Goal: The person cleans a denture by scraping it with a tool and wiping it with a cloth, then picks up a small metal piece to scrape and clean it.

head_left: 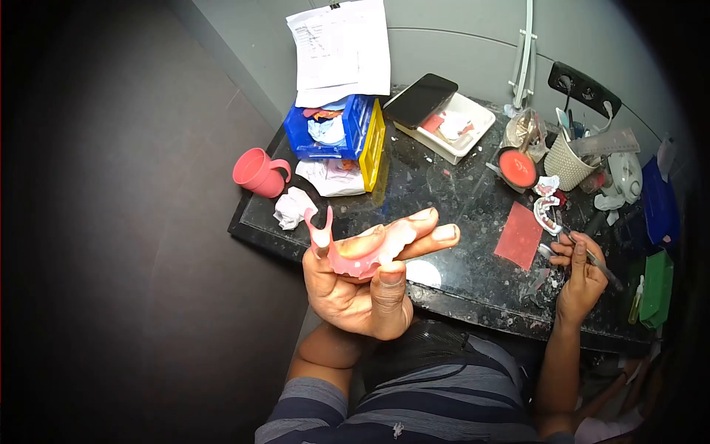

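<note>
Raised over the table's front edge, my left hand [373,300] pinches a pink denture base [347,264] between thumb and fingers. The piece is thin and curved, with two prongs standing up at its left end. At the right, my right hand [580,287] is closed around a slim metal hand tool [611,277], its shaft crossing the fingers. Just beyond those fingers lie white dental casts [546,213] with some pink on them. A flat pink wax sheet [518,236] lies on the table between the two hands.
The dark speckled table [451,194] carries a pink mug [259,172], crumpled paper [293,208], stacked blue [318,146] and yellow bins, and a phone [423,100] on a white tray [473,124]. A round pan of pink wax [517,168], a tool cup [568,164] and a green box [657,290] stand right.
</note>
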A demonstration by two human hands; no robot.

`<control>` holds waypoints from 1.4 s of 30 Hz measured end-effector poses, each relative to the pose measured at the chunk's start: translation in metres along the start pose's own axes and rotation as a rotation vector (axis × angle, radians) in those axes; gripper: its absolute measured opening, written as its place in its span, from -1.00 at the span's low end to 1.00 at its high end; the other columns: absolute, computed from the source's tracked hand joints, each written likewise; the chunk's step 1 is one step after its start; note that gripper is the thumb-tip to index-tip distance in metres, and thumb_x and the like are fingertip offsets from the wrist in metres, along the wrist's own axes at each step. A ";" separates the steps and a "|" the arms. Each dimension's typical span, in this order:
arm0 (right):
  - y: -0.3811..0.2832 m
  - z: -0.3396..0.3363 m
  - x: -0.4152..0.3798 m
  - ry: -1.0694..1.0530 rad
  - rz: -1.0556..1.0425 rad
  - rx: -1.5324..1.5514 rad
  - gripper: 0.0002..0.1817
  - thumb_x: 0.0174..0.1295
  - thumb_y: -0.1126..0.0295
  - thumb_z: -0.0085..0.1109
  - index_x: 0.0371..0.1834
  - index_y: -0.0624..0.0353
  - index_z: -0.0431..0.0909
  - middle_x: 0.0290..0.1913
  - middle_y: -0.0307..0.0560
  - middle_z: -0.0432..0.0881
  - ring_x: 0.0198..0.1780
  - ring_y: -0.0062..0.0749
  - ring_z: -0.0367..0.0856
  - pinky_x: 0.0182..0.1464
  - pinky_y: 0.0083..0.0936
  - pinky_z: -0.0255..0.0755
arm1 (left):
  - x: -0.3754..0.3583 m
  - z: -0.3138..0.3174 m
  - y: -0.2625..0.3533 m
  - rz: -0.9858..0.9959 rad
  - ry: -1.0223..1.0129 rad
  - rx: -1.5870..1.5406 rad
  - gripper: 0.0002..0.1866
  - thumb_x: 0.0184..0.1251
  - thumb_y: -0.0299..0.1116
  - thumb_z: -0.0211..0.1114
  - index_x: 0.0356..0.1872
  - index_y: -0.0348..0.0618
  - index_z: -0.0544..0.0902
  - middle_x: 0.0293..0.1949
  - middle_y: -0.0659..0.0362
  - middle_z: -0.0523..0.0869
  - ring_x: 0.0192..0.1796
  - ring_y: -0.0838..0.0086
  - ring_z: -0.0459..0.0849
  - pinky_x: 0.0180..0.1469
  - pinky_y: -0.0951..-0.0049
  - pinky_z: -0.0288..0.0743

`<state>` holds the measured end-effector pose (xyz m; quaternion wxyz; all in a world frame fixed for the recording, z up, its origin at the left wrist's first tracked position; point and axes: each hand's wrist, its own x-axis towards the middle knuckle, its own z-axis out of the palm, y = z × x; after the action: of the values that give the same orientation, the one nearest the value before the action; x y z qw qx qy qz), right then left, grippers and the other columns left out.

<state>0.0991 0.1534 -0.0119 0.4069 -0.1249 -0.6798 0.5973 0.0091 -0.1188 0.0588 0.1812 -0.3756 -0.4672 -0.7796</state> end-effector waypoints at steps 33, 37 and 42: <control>-0.093 0.046 -0.020 -0.627 -0.765 -0.204 -0.80 0.30 0.30 0.30 -0.15 0.16 0.56 -0.03 -0.02 0.64 0.19 -0.02 0.63 0.17 -0.03 0.65 | -0.048 0.027 -0.022 -0.295 -0.238 -0.369 -0.60 0.53 -0.48 0.11 0.29 -0.21 0.25 0.13 -0.41 0.59 0.13 -0.08 0.69 0.17 0.00 0.58; -0.090 0.046 -0.019 -0.655 -0.813 -0.194 -0.80 0.28 0.32 0.32 -0.14 0.14 0.59 -0.03 -0.07 0.65 0.18 -0.08 0.63 0.15 -0.03 0.67 | -0.048 0.032 -0.008 -0.395 -0.131 -0.260 -0.59 0.54 -0.41 0.13 0.28 -0.17 0.23 0.08 -0.42 0.62 0.10 -0.06 0.71 0.14 0.02 0.61; -0.093 0.047 -0.019 -0.675 -0.810 -0.215 -0.78 0.26 0.33 0.34 -0.10 0.13 0.60 -0.03 -0.13 0.64 0.18 -0.12 0.63 0.16 -0.03 0.67 | -0.047 0.031 -0.005 -0.408 -0.124 -0.260 -0.58 0.54 -0.35 0.14 0.26 -0.17 0.20 0.06 -0.45 0.62 0.09 -0.06 0.72 0.12 0.03 0.62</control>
<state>0.1080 0.0840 0.0672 0.3485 0.3053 -0.8239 0.3264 0.0495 -0.0933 0.0292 -0.0588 -0.3407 -0.4394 -0.8291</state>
